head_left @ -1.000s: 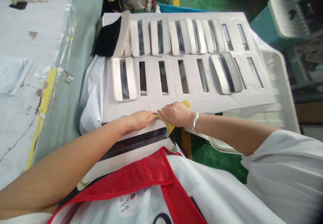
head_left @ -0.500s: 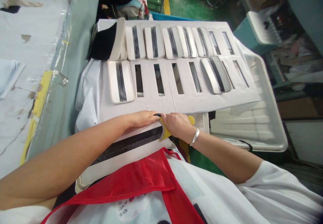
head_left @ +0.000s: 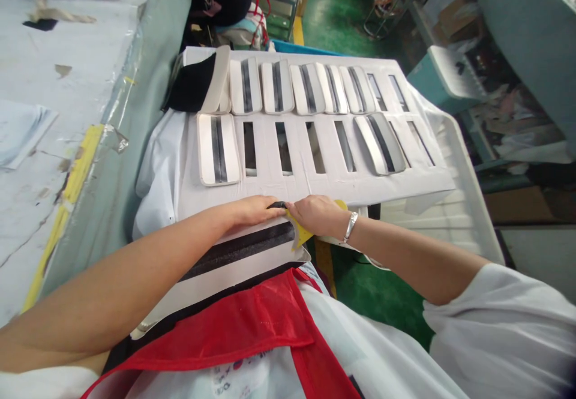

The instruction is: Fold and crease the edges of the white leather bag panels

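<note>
Yellow tool (head_left: 303,237), seemingly in right fingers (head_left: 299,209).

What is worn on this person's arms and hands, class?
The left hand and right hand wear no gloves. The left sleeve and right sleeve are white, the right one loose. A silvery bracelet circles the right wrist; none shows on the left.

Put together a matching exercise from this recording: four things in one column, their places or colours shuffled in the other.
1. bracelet
2. flat yellow tool
3. apron
4. left hand

A. at the far edge of the striped panel
B. red
C. around the right wrist
D. held in the right hand

Pairs: 1-C, 2-D, 3-B, 4-A
</note>
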`<state>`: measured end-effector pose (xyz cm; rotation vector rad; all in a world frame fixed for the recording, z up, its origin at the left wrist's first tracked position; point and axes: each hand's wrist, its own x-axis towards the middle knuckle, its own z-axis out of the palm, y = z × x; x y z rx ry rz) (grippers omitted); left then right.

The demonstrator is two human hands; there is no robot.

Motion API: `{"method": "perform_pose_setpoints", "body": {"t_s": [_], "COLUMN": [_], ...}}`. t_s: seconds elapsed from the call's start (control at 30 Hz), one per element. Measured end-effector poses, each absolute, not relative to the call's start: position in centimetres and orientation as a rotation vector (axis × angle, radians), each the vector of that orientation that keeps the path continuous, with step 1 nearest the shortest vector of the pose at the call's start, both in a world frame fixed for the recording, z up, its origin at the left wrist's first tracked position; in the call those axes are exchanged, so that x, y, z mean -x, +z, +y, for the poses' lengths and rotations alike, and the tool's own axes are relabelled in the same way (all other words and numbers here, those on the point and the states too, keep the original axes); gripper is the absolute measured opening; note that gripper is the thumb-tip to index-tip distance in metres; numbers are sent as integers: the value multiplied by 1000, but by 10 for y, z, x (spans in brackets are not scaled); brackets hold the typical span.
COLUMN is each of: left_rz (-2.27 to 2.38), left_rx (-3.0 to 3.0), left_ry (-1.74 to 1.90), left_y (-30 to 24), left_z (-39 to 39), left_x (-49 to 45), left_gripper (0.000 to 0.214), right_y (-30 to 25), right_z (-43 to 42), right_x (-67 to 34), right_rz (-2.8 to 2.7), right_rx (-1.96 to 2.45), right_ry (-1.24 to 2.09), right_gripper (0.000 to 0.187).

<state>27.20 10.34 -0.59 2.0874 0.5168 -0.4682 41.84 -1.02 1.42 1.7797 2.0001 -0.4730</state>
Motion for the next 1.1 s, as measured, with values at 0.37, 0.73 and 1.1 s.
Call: {"method": "perform_pose_setpoints", "body": {"t_s": [0.37, 0.73, 1.1], "left_rz": [514, 525, 588], "left_rx": [-2102, -1981, -2611], "left_ry": [-491, -534, -290], "left_y": [1, -4, 18], "left_z": [105, 115, 49], "left_x": [-264, -276, -237], "left_gripper": [60, 51, 93], "right_y": [11, 1, -8], "right_z": [-17, -15, -74], "right_x": [-425, -425, -467], "right_rz": [2100, 2100, 1487], "right_rx": [-1842, -1821, -2318], "right_ry": [-428, -492, -1638], "right_gripper": [49, 42, 61]}}
